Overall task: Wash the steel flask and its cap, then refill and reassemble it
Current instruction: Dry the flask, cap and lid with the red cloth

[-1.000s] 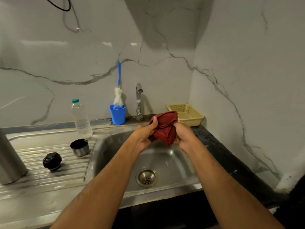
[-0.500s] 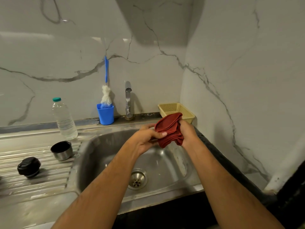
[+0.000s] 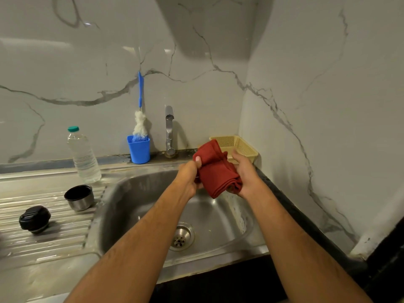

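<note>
Head view: left hand and right hand both curl fingers around a bunched red cloth above the sink. Steel cap and black stopper rest on the left drainboard.

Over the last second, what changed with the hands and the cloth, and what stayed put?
Both hands, left and right, kept their grip on the red cloth over the sink, reworking it so it now hangs lower between them. The camera swung right. The black cap, steel cup and water bottle stayed put.
</note>
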